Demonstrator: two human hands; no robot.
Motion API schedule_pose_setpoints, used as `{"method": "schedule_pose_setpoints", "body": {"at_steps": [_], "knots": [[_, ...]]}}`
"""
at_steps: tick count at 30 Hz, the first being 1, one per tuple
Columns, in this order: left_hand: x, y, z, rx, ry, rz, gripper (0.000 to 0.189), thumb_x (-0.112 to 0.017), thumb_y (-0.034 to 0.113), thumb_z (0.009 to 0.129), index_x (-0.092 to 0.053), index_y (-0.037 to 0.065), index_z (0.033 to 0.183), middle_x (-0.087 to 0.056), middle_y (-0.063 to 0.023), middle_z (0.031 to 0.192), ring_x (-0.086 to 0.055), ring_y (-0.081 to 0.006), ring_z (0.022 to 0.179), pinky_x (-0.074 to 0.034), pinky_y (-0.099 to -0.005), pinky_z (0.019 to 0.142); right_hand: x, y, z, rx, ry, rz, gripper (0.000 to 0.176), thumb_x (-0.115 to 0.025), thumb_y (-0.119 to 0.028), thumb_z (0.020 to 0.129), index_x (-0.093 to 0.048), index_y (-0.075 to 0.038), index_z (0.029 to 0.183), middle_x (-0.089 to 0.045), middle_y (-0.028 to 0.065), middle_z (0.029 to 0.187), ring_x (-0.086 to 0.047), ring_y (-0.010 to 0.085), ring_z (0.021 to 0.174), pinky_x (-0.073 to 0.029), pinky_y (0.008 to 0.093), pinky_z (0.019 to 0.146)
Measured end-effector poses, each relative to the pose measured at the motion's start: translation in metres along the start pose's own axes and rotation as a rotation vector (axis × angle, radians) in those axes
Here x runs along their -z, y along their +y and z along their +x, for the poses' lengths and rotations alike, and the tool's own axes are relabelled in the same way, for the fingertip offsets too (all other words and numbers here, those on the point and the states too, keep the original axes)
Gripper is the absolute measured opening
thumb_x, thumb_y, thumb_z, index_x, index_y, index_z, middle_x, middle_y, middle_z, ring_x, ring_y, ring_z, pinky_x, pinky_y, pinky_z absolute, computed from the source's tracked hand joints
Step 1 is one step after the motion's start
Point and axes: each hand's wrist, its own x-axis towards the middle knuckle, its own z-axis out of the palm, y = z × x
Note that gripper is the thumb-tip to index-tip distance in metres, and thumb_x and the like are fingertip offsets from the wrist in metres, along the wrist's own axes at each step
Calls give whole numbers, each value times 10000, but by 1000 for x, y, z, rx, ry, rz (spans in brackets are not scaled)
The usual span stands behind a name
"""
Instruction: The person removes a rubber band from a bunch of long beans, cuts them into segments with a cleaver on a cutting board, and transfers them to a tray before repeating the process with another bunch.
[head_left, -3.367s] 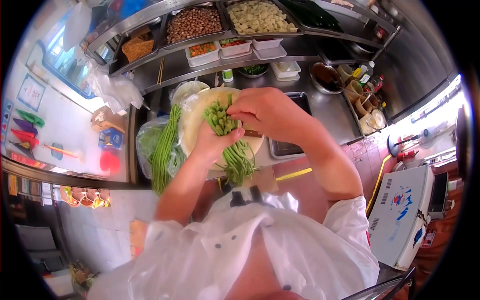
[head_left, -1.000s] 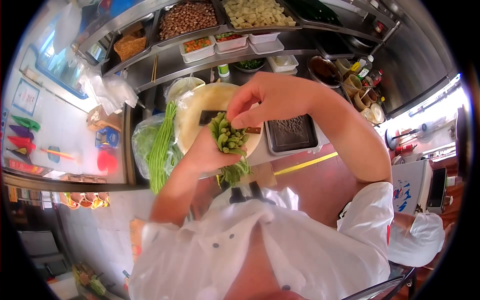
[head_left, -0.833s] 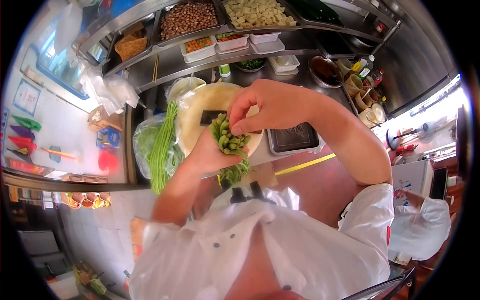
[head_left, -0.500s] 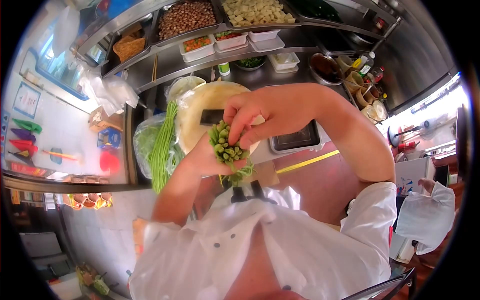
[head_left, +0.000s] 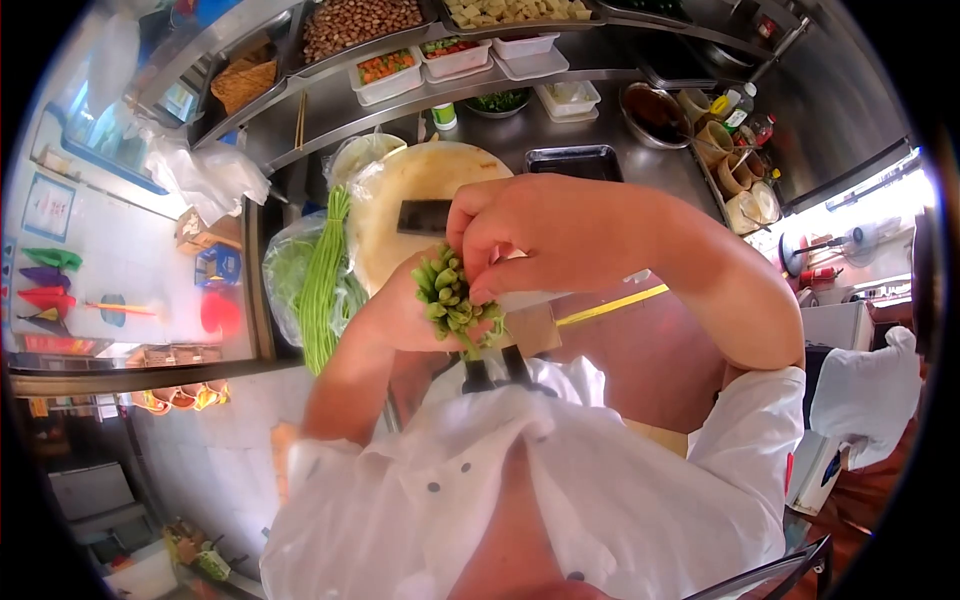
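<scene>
A bunch of thin green vegetable stalks (head_left: 452, 296) is gripped in my left hand (head_left: 392, 300), its cut-looking ends pointing up at me. My right hand (head_left: 530, 235) reaches across from the right, thumb and fingers pinched together at the stalk ends. Behind the hands is a round pale chopping board (head_left: 430, 165). A dark rectangular blade (head_left: 424, 216), like a cleaver's, lies on it, partly covered by my right hand. Left of the board lies a bundle of long green beans (head_left: 325, 280) beside a clear plastic bag (head_left: 288, 265) of greens.
A black tray (head_left: 573, 161) sits behind my right wrist. Further back are white tubs of chopped vegetables (head_left: 386, 75), a bowl of dark sauce (head_left: 655, 113) and bottles (head_left: 740, 108). Trays of food line the upper shelf. Another person in white (head_left: 865, 390) stands at the right.
My right hand has shifted slightly, its fingertips still at the stalk ends. The bunch remains in my left hand. The view has shifted a little, uncovering more of the black tray.
</scene>
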Motion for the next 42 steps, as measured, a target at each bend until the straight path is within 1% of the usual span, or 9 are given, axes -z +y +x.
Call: {"method": "schedule_pose_setpoints", "body": {"at_steps": [5,7,12,18,25,29,32,38,42], "knots": [[7,-5,-12,120,163,-4,601,-899,89,733,-582,18,1239,-670,-70,1170,-644,-160,1050,-527,-338,917,-1,16,6,-147,200,256,178,-764,-161,929,-747,3,994,-702,55,1081,-681,165,952,-545,308,854],[14,-4,-19,-124,316,-194,566,-907,132,746,-570,57,1195,-667,-45,1048,-647,-156,923,-541,-323,816,-6,46,10,-96,426,619,198,-717,-164,997,-722,16,1080,-711,31,1067,-661,96,970,-546,272,867],[68,59,-86,-340,556,16,486,-822,228,806,-522,118,1173,-512,47,824,-482,-86,681,-411,-268,606,-55,170,-9,-382,623,562,249,-659,-247,1048,-709,-7,1095,-700,13,957,-639,73,832,-539,243,791],[96,205,-217,-554,772,104,408,-638,18,876,-487,39,1255,-439,-8,943,-438,-152,853,-371,-314,811,-237,335,-79,-670,707,830,255,-672,-251,1015,-714,-22,1120,-695,24,879,-614,90,722,-492,273,642],[155,383,-254,68,1290,1226,347,-650,142,967,-598,24,1289,-615,-58,1065,-563,-190,960,-457,-351,910,-300,339,-108,-741,557,845,258,-680,-264,1006,-692,-31,1116,-673,22,840,-595,84,664,-468,271,575],[146,258,-101,192,917,1921,368,-672,247,972,-690,36,1273,-734,-123,1189,-678,-263,1025,-511,-386,929,-283,339,-96,-703,491,780,302,-685,-286,993,-686,-22,1141,-701,58,895,-645,136,716,-515,314,636],[171,105,-25,402,753,1569,432,-726,196,870,-630,12,1249,-752,-150,1020,-713,-311,860,-561,-435,772,-285,346,-80,-573,545,540,335,-681,-278,980,-676,-23,1198,-732,107,961,-699,234,819,-558,361,757],[196,-205,35,396,620,1419,558,-809,298,786,-573,116,1258,-730,-185,1026,-707,-400,967,-571,-517,826,-245,322,-14,-599,587,28,567,-675,-136,930,-501,-108,1469,-643,127,1231,-627,326,1158,-515,426,999],[189,-259,82,518,540,1287,528,-806,290,796,-578,74,1221,-724,-209,1053,-690,-417,1016,-560,-492,868,-229,325,41,-535,460,-326,677,-656,-115,915,-416,-144,1548,-567,142,1350,-525,347,1300,-446,473,1089]]}}
